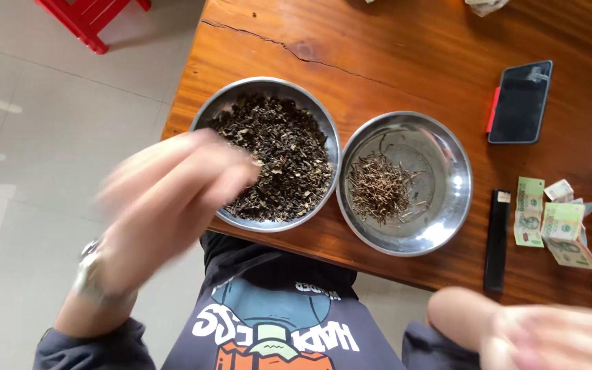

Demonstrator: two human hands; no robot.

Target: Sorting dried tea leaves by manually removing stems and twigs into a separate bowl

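Two metal bowls sat side by side near the table [392, 55] edge: the one with dried leaves [268, 154] left, the one with stems [403, 181] right. Phone [520, 103] lay right of them, behind the banknotes [549, 223]; lighter [497, 240] just left of those.

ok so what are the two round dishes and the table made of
Both round dishes, the left dish and the right dish, look like polished metal, probably stainless steel: silvery, with mirror glare on the rims. The table looks like varnished reddish-brown wood: visible grain, a knot and a long crack under a glossy sheen.
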